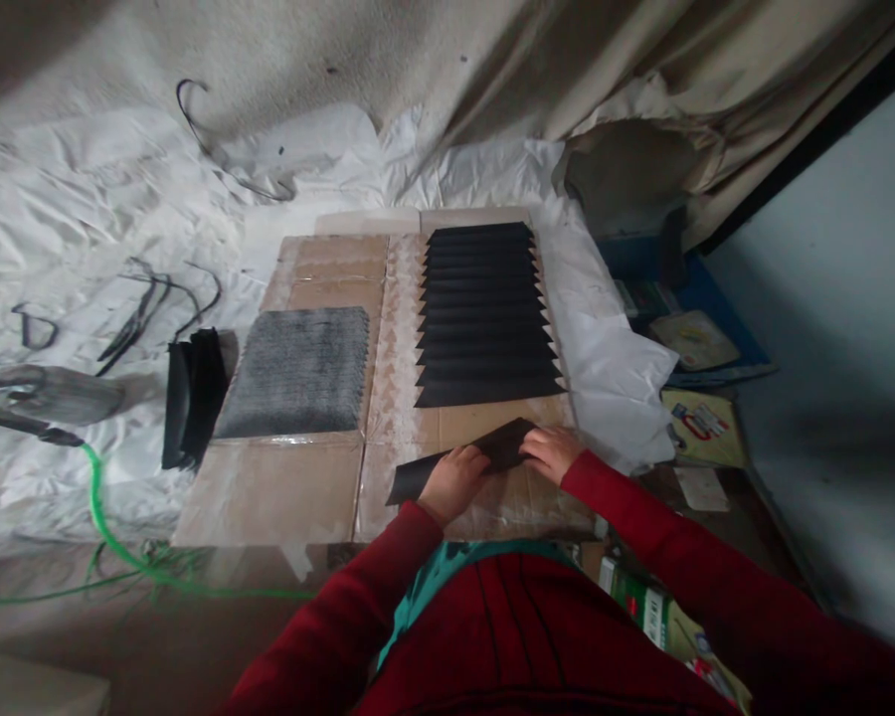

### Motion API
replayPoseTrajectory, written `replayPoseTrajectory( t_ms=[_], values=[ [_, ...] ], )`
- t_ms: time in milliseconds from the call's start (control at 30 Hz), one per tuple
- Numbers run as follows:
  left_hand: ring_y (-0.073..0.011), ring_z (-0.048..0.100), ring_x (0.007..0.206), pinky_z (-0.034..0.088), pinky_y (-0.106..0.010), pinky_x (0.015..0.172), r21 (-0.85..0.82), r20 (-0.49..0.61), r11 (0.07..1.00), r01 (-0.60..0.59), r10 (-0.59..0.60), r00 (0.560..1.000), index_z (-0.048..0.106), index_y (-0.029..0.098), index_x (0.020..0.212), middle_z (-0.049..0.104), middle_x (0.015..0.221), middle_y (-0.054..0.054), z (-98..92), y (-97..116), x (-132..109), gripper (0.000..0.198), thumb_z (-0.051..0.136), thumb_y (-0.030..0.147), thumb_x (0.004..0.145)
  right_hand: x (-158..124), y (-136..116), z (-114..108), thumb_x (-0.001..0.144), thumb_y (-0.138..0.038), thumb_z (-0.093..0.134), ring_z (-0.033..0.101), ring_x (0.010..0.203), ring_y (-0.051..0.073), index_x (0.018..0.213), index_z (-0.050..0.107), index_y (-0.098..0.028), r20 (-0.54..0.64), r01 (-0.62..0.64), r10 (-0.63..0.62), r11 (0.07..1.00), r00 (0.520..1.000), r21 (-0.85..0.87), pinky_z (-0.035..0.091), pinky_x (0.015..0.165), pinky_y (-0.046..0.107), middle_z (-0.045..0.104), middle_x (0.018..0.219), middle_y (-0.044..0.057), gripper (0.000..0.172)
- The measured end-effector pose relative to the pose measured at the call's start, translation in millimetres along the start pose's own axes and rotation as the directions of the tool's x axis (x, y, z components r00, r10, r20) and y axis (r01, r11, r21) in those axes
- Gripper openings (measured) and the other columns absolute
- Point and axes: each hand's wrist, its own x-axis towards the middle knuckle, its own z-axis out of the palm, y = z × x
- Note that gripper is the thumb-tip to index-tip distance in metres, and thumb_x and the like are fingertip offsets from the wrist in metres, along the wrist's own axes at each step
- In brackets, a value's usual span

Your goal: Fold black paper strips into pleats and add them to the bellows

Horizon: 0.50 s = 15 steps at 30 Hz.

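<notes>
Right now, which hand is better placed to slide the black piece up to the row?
Probably the right hand: it rests on the far end of the black piece, closest to the row. The left hand sits nearer the body, mid-piece.

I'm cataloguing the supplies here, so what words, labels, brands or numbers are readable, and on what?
No text can be read as it stands.
Green carton: white label, print too blurred.
Card: red and blue marks, too small to read.
Yellowish packet: print blurred.
Black strip: no print visible.
</notes>
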Motion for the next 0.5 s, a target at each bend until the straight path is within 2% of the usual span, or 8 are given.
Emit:
replayPoseTrajectory(
  t_ms=[133,367,433,500],
  values=[
    [-0.0175,0.052,0.092,0.042,-0.030,0.084,-0.089,0.014,0.996,-0.008,0.009,1.000,0.059,0.020,0.098,0.056,0.099,-0.006,-1.4,-5,2,0.021,0.051,0.026,0.080,5,8,4,0.078,-0.028,0.053,0.055,0.079,0.017,0.081,0.066,-0.023,-0.009,0.049,-0.048,0.992,0.999,0.114,0.039,0.071,0.031,0.061,0.085,0.004,0.014],
    [-0.0131,0.055,0.084,0.042,-0.023,0.078,-0.272,0.012,0.962,-0.019,0.023,1.000,0.064,0.018,0.081,0.058,0.089,-0.003,-5.1,-12,7,0.016,0.049,0.024,0.080,11,11,-1,0.079,-0.029,0.048,0.057,0.073,0.015,0.076,0.068,-0.023,0.035,0.006,-0.013,0.984,0.999,0.176,0.042,0.069,0.029,0.063,0.081,0.003,0.021],
    [-0.0129,0.055,0.081,0.042,-0.023,0.076,-0.260,0.008,0.966,0.010,-0.008,1.000,0.062,0.017,0.078,0.058,0.086,-0.003,-4.7,-10,9,0.018,0.045,0.022,0.082,10,10,-2,0.080,-0.031,0.047,0.058,0.075,0.016,0.079,0.068,-0.022,0.043,0.010,-0.019,0.982,0.999,0.188,0.042,0.070,0.030,0.063,0.083,0.004,0.023],
    [-0.0136,0.056,0.080,0.043,-0.024,0.073,-0.218,-0.004,0.972,0.086,-0.089,0.996,0.059,0.017,0.081,0.058,0.085,-0.004,-3.4,-7,9,0.019,0.041,0.021,0.083,9,10,-2,0.079,-0.031,0.049,0.057,0.078,0.017,0.085,0.066,-0.021,0.020,0.018,-0.022,0.980,1.000,0.196,0.043,0.072,0.031,0.063,0.086,0.006,0.021]
  ],
)
